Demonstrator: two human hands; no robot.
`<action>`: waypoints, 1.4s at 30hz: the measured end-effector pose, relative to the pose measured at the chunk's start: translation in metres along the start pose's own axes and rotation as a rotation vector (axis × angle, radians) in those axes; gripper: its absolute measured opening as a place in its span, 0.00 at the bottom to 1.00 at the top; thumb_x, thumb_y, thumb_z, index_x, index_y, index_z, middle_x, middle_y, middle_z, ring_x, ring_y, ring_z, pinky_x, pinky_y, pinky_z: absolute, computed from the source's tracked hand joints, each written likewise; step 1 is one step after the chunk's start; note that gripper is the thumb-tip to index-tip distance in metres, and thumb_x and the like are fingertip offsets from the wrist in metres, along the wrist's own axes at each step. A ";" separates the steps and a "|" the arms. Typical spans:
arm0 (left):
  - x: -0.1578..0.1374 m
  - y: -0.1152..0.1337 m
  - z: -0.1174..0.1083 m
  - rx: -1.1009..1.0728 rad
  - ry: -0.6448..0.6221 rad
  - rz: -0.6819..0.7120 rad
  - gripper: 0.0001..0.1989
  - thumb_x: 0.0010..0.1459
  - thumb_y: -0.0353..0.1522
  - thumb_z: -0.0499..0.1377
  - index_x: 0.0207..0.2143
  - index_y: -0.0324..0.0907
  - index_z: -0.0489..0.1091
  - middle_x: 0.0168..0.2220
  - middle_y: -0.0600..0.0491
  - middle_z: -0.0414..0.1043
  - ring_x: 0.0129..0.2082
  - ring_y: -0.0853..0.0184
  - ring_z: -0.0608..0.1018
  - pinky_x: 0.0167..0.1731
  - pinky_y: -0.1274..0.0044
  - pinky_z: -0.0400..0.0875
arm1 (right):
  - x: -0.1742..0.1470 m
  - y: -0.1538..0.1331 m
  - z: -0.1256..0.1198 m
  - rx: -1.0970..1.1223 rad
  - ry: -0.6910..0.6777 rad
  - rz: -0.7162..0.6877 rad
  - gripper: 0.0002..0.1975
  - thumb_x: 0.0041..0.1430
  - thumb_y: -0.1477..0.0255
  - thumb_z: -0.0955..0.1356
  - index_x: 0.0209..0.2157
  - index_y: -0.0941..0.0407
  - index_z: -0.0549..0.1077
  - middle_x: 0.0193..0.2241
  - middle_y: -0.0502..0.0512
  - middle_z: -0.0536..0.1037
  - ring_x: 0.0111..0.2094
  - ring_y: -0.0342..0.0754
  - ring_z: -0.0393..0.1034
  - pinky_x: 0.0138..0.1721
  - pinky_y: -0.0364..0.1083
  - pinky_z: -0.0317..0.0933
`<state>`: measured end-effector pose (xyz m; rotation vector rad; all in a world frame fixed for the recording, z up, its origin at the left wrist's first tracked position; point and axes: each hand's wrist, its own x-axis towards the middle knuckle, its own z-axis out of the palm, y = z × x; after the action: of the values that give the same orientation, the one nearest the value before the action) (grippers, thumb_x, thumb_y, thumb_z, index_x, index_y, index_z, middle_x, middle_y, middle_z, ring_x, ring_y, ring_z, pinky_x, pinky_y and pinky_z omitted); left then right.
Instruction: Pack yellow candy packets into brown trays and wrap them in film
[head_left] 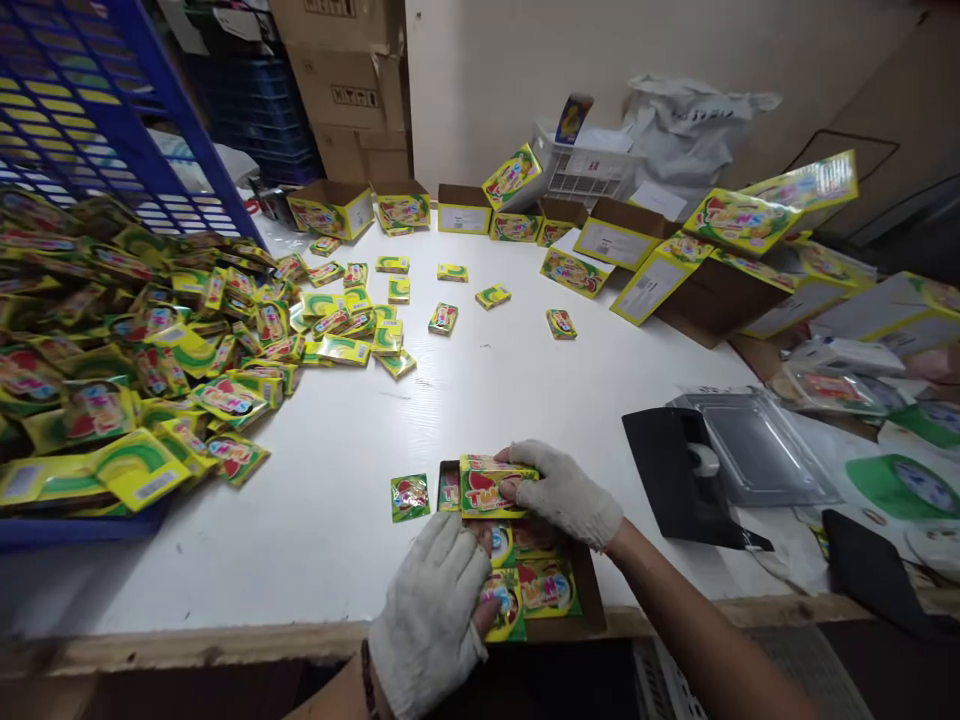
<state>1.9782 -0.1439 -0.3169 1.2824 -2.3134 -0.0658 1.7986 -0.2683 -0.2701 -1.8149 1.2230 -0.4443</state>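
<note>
A shallow cardboard box point(590, 600) lies at the table's front edge, holding several yellow-green packets printed with fruit. My right hand point(566, 490), in a white fingerless-tip glove, is closed on a stack of small packets point(487, 488) over the box's far side. The thumb presses the front packet, and the others stand behind it. My left hand point(431, 605), gloved the same way, grips the box's left side. Its thumb and one fingertip reach over packets inside, and the hand covers much of that edge. Just left of the box, a single packet point(410, 498) lies flat.
A large heap of packets point(150, 350) spills from a blue crate point(202, 150) at left. Several loose packets point(442, 319) are scattered mid-table. Open display boxes point(463, 218) line the back. At right are a black tape dispenser point(667, 480), a clear plastic tray point(757, 450) and green tape point(896, 485).
</note>
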 end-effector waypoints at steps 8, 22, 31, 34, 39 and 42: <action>-0.005 -0.004 0.007 -0.001 0.071 0.013 0.24 0.57 0.35 0.56 0.54 0.36 0.65 0.49 0.42 0.73 0.52 0.53 0.72 0.58 0.58 0.66 | 0.004 -0.022 0.027 -0.473 0.039 0.067 0.12 0.61 0.70 0.64 0.44 0.55 0.76 0.43 0.60 0.71 0.40 0.50 0.69 0.42 0.47 0.62; -0.006 0.000 0.007 -0.039 0.127 -0.001 0.22 0.55 0.36 0.57 0.51 0.36 0.68 0.48 0.42 0.75 0.51 0.53 0.74 0.57 0.58 0.67 | 0.037 -0.026 0.042 -0.720 -0.237 0.027 0.13 0.65 0.65 0.61 0.41 0.56 0.73 0.38 0.63 0.78 0.39 0.56 0.72 0.38 0.50 0.61; 0.003 -0.029 0.013 -0.502 0.437 -0.600 0.22 0.64 0.38 0.51 0.59 0.45 0.60 0.56 0.45 0.68 0.55 0.59 0.72 0.53 0.66 0.71 | -0.026 0.016 0.059 0.109 0.456 0.124 0.21 0.62 0.61 0.58 0.52 0.57 0.64 0.44 0.64 0.74 0.45 0.55 0.71 0.46 0.54 0.65; 0.020 -0.039 0.025 -0.745 0.266 -0.804 0.27 0.65 0.41 0.47 0.65 0.44 0.52 0.64 0.46 0.58 0.63 0.59 0.63 0.60 0.65 0.64 | -0.037 0.023 0.080 0.135 0.288 0.231 0.28 0.64 0.57 0.56 0.61 0.54 0.58 0.54 0.63 0.70 0.55 0.55 0.65 0.55 0.55 0.61; 0.020 -0.057 0.033 -0.752 0.142 -0.759 0.28 0.63 0.40 0.49 0.64 0.44 0.54 0.64 0.48 0.58 0.63 0.60 0.63 0.61 0.66 0.62 | -0.038 0.039 0.112 0.106 0.257 0.158 0.33 0.63 0.57 0.59 0.67 0.51 0.49 0.60 0.59 0.65 0.62 0.53 0.57 0.60 0.53 0.55; 0.038 -0.094 0.019 -0.584 0.030 -0.736 0.24 0.65 0.41 0.44 0.60 0.42 0.60 0.57 0.48 0.69 0.55 0.64 0.73 0.54 0.72 0.70 | -0.033 0.046 0.118 0.094 0.249 0.111 0.36 0.61 0.58 0.61 0.68 0.50 0.47 0.60 0.57 0.66 0.62 0.55 0.58 0.61 0.54 0.55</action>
<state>2.0272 -0.2308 -0.3441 1.6824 -1.4954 -0.8785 1.8396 -0.1908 -0.3673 -1.6381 1.4390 -0.6683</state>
